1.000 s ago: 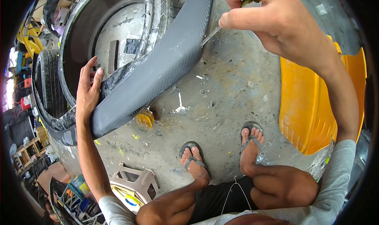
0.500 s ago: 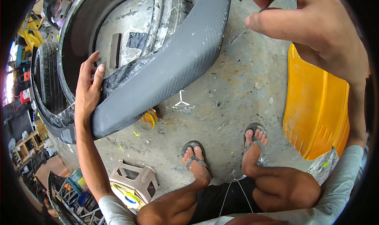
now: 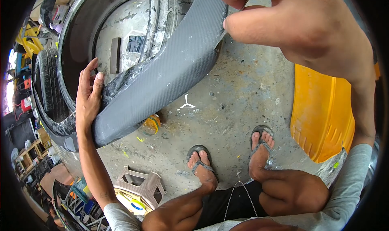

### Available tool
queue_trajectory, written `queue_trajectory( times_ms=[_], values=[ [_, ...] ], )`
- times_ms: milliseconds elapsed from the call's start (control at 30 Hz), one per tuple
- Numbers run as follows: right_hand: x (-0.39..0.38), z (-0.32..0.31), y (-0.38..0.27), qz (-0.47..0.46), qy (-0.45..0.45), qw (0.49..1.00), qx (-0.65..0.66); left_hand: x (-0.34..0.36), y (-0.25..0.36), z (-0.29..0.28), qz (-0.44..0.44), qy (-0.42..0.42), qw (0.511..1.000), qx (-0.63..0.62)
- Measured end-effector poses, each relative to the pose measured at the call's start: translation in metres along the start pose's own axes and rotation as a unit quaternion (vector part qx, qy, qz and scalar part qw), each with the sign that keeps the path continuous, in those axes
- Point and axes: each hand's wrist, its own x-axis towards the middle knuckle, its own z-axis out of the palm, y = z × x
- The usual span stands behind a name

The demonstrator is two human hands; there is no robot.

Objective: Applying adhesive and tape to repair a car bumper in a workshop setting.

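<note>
A long curved grey panel with a carbon-fibre weave (image 3: 162,75) slants across the view, resting over tyres. My left hand (image 3: 88,97) lies along its lower left end, fingers stretched out and thumb apart, the palm against its edge. Up at the panel's right edge is my right hand (image 3: 283,24), thumb and fingers pinched together. The thumb tip is at the edge of the panel. What the pinch holds is hidden behind the fingers. Just below the thumb, the panel's edge looks dark and slightly lifted.
A large tyre (image 3: 67,44) lies behind the panel, with a dark flat bar (image 3: 115,55) inside its ring. To the right is a yellow moulded panel (image 3: 322,113). A beige plastic stool (image 3: 139,186) and a yellowish cup (image 3: 152,124) stand on the stained floor. Clutter lines the left side.
My right hand has moved left and down, from beside the panel to its right edge. The panel has shifted slightly left in view. My left hand stays at its lower end.
</note>
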Motion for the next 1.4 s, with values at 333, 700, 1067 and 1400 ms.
queue_trajectory(
  times_ms=[333, 700, 1067, 1400],
  values=[
    [0.042, 0.002, -0.024, 0.049, -0.032, 0.994, 0.092, 0.001, -0.004, -0.002, 0.012, -0.011, 0.999, 0.036],
    [0.039, 0.002, -0.015, 0.103, -0.065, 0.975, 0.186, 0.0, 0.002, -0.001, -0.008, -0.003, 1.0, 0.0],
    [0.055, 0.007, -0.028, 0.157, -0.099, 0.942, 0.281, -0.001, 0.0, -0.004, 0.0, -0.021, 0.999, 0.028],
    [0.045, 0.011, -0.017, 0.211, -0.127, 0.899, 0.362, 0.001, 0.002, -0.002, -0.009, -0.025, 0.999, 0.027]
  ],
)
